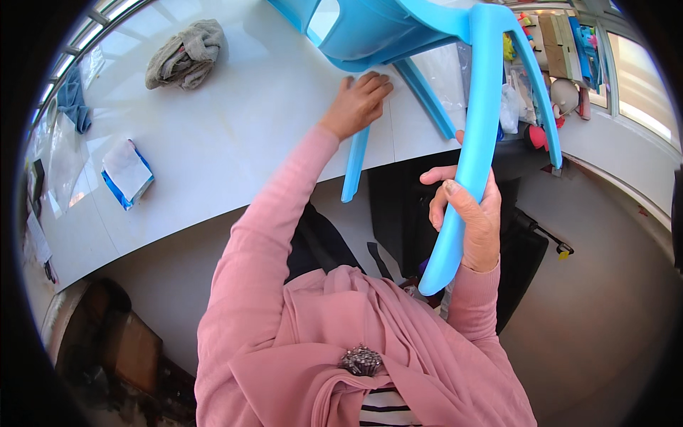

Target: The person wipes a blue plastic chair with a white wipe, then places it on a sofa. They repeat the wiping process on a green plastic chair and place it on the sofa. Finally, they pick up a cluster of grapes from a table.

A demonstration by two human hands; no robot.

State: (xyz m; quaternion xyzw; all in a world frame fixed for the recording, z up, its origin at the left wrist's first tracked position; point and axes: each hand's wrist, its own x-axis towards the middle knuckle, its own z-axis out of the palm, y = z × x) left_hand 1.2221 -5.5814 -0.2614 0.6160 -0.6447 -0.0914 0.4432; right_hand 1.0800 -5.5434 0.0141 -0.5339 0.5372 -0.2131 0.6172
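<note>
A light-blue plastic chair lies tipped over on the white table, its legs pointing towards me. My right hand is wrapped around its nearest leg, thumb on top, with the forefinger sticking out to the left. Close below the seat's edge is my left hand, its fingers curled; whether they hold anything is hidden. Another chair leg comes out below the left wrist and overhangs the table edge.
On the white table are a crumpled grey cloth, a blue-and-white packet and a blue cloth. A black suitcase stands below at right. Bags and toys crowd the far right; a brown chair stands lower left.
</note>
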